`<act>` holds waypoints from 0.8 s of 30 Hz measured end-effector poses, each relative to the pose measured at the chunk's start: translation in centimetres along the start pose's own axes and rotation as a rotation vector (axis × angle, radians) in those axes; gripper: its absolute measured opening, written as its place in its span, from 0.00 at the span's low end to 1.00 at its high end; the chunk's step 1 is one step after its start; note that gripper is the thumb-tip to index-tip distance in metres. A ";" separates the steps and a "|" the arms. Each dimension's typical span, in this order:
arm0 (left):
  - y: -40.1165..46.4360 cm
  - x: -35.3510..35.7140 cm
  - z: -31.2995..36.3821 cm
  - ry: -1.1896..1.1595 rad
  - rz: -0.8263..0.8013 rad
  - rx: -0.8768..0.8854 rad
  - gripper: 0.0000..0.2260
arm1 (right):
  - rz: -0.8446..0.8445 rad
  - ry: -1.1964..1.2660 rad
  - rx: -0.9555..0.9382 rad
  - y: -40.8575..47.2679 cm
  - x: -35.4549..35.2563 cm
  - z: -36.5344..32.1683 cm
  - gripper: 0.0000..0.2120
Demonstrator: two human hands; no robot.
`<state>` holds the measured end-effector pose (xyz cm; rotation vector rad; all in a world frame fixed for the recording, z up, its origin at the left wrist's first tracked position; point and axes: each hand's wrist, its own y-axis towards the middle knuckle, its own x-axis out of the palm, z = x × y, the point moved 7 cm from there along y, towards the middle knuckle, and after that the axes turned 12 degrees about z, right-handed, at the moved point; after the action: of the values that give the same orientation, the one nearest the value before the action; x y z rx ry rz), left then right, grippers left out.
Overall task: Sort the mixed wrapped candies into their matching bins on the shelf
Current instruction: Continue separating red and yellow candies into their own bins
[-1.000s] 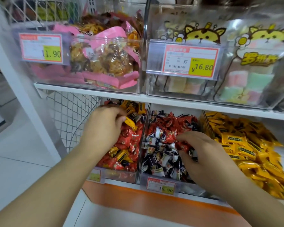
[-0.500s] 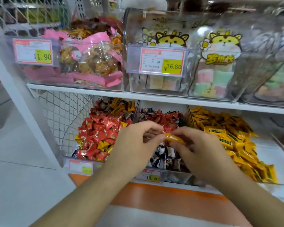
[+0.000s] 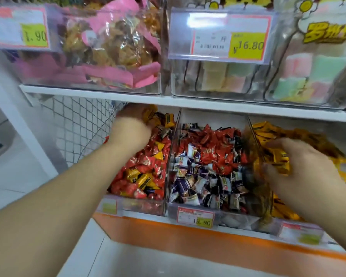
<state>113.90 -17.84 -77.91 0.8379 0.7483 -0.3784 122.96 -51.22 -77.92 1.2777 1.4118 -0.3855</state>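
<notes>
While your right hand (image 3: 300, 172) pinches a yellow candy (image 3: 282, 161) over the right bin (image 3: 300, 232), your left hand (image 3: 131, 128), grip unclear, digs the left bin's (image 3: 140, 206) back; next, likely release.

The left hand (image 3: 131, 130) is motion-blurred and its fingers are buried among the candies at the back of the left bin (image 3: 140, 206), so its grip cannot be told. The right hand (image 3: 300, 166) is blurred too, its fingertips lost in yellow candies (image 3: 282, 158). The right bin (image 3: 300, 233) is cut off by the right edge, and its price tag is unreadable.
</notes>
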 end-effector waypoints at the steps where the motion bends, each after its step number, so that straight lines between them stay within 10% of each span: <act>1: 0.7 0.9 -0.2 0.054 -0.028 -0.001 0.18 | -0.006 0.027 -0.018 0.0 0.5 -0.5 0.20; 24: 0.7 0.0 -0.2 -0.084 0.131 0.029 0.14 | -0.064 0.089 -0.102 -0.5 1.3 -2.0 0.22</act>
<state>114.23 -17.28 -77.63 0.8875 0.6081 -0.3061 121.79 -49.14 -78.65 1.1813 1.5310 -0.2995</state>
